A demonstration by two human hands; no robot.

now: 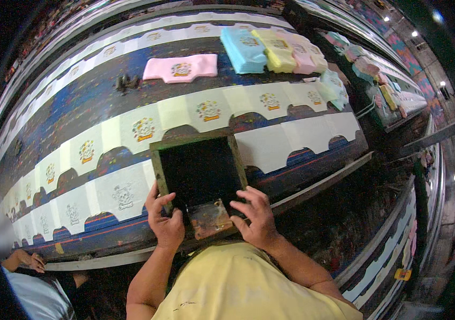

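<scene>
A wooden screen frame (233, 149) with dark mesh and a stained lower strip lies over a row of white cut fabric pieces (270, 144). My left hand (166, 218) grips the frame's lower left side, thumb and fingers bent. My right hand (254, 216) holds its lower right side, fingers curled at the edge. To the frame's left, pieces carry faint outline prints (122, 196). Behind it runs another row with colourful prints (143, 129).
Above lie a pink piece (158, 68), blue stacks (240, 50) and yellow stacks (273, 50). A co-worker's hand (35, 261) is at lower left on the table edge. A rail (318, 181) runs along the front. More long tables (387, 90) stand right.
</scene>
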